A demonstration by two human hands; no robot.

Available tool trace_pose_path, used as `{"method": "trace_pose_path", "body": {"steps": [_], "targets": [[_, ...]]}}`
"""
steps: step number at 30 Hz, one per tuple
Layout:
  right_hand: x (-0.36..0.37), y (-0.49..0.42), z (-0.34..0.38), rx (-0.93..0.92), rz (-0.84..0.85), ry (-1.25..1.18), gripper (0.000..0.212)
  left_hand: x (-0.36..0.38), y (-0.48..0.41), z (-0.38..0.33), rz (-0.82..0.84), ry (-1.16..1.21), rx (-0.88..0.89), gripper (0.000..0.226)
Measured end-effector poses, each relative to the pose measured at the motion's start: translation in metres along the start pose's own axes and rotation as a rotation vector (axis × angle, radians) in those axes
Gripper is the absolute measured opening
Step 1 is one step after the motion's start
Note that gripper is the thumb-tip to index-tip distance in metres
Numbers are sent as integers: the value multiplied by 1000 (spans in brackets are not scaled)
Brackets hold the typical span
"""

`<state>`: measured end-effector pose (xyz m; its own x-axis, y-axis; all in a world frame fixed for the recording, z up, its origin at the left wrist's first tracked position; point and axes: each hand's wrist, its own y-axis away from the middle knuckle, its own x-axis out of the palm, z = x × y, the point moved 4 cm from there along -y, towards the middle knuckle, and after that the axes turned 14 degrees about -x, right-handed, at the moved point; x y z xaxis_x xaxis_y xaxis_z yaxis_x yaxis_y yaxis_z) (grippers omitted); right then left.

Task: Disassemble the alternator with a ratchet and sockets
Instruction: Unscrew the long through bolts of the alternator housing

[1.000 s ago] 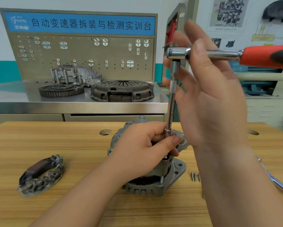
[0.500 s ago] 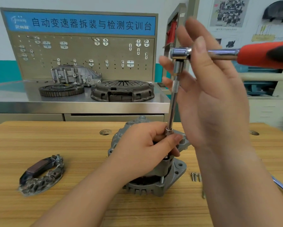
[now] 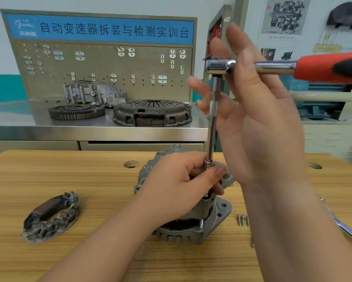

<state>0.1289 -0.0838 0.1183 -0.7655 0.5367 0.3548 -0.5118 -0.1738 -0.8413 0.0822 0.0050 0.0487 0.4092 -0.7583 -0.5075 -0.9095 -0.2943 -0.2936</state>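
Observation:
The grey alternator (image 3: 193,235) stands on the wooden table (image 3: 69,180). My left hand (image 3: 177,186) lies over its top and grips the socket (image 3: 208,164) at the foot of a long extension bar (image 3: 211,135). The bar rises to the chrome head of the ratchet (image 3: 217,66), whose red and black handle (image 3: 323,67) points right. My right hand (image 3: 262,119) is raised beside the head with its fingers spread straight behind the bar. Its thumb lies across the ratchet's neck. The bolt under the socket is hidden.
A removed rectifier part (image 3: 50,216) lies at the left, and three small screws (image 3: 242,219) lie right of the alternator. Another chrome tool (image 3: 348,231) lies at the right edge. A steel bench behind holds a clutch cover (image 3: 152,112), a flywheel (image 3: 76,111) and a housing (image 3: 93,92).
The ratchet head swayed slightly to the right and came back left. My right fingers shifted and spread around it. My left hand stayed on the socket.

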Motion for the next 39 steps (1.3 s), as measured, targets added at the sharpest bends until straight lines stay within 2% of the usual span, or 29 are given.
{"method": "trace_pose_path", "body": {"steps": [5, 7, 10, 12, 16, 20, 26, 29, 34, 39], "targets": [[0, 3, -8, 249, -2, -120, 42, 1, 1, -3, 31, 35, 12, 19], [-1, 2, -9, 221, -33, -89, 36, 1, 1, -3, 28, 7, 19, 21], [-1, 2, -3, 62, -29, 15, 20, 0, 0, 0, 13, 4, 0, 20], [1, 1, 0, 4, 2, 32, 21, 0, -1, 1, 5, 10, -5, 18], [3, 2, -2, 118, 35, -93, 29, 1, 0, -1, 5, 36, 20, 20], [0, 2, -7, 249, 13, -110, 41, 2, 0, -4, 25, 64, 33, 23], [2, 0, 0, 53, 2, 12, 22, 0, -1, 0, -14, 38, 22, 18], [4, 1, -1, 73, 23, -59, 22, 1, -1, 0, -25, 33, 19, 18], [2, 3, -6, 234, 20, -131, 39, 1, 0, -2, 17, 73, 25, 23], [3, 1, 1, 70, 15, -8, 23, 1, -1, 2, -9, 55, 15, 20]]}}
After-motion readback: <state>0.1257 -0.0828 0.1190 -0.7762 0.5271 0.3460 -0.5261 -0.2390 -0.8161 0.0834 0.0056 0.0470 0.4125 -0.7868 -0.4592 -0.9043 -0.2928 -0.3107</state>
